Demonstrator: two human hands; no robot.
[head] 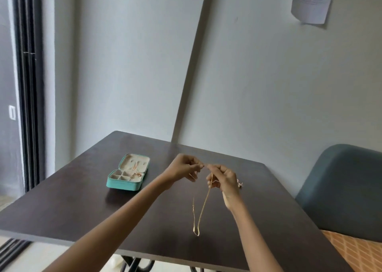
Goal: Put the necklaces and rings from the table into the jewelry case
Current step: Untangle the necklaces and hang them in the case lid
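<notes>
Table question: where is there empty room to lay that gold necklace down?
The dark table is bare along the near edge, below the teal jewelry case, and between the case and the left hand. It is crowded where both hands pinch the necklace, with small jewelry behind the right hand.

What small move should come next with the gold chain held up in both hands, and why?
Probably carry the necklace left to the open jewelry case. Both the left hand and right hand pinch its top, its loop hangs free, and the case lies open.
</notes>
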